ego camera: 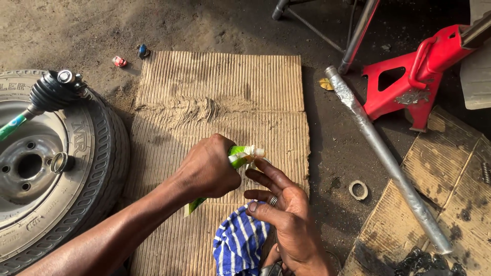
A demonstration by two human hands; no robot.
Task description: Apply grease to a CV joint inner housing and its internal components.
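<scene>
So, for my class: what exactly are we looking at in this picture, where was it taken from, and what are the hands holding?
This is one picture from a camera worn on a person's head, looking down at that person's own bare hands over a dirt floor. The left hand grips a green and white tube; the right hand, open and wearing a ring, is cupped just below its nozzle. Under them lie a sheet of corrugated cardboard and a blue and white striped cloth. To the left is a tyre on its wheel with a rubber-booted shaft resting on it. To the right are a metal pipe and a red jack stand.

Car repair yard; dirt floor, wheel (46,168), red jack stand (409,76)
</scene>
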